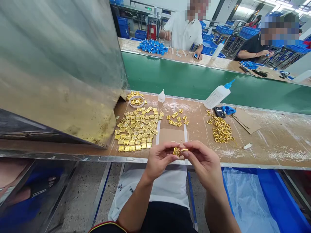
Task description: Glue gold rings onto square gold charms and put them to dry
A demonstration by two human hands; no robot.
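Note:
My left hand (159, 160) pinches a small square gold piece (176, 151) above the table's front edge. Close beside it, my right hand (202, 161) holds a gold ring (184, 150) between thumb and fingertips; whether ring and piece touch is too small to tell. Beneath and behind the hands lies a cardboard sheet (171, 136) with white strips at its sides. Many square gold pieces (137, 124) are laid out to the left, and several more gold pieces (179, 119) lie behind the cardboard. A pile of gold rings (221, 130) is on the right.
A large metal panel (58, 71) rises at left. On the table (279, 139) stand a small white bottle (161, 96) and a leaning bottle with blue tip (217, 97). Behind runs a green belt (170, 74). Two people work beyond it. A blue bin (272, 194) is at lower right.

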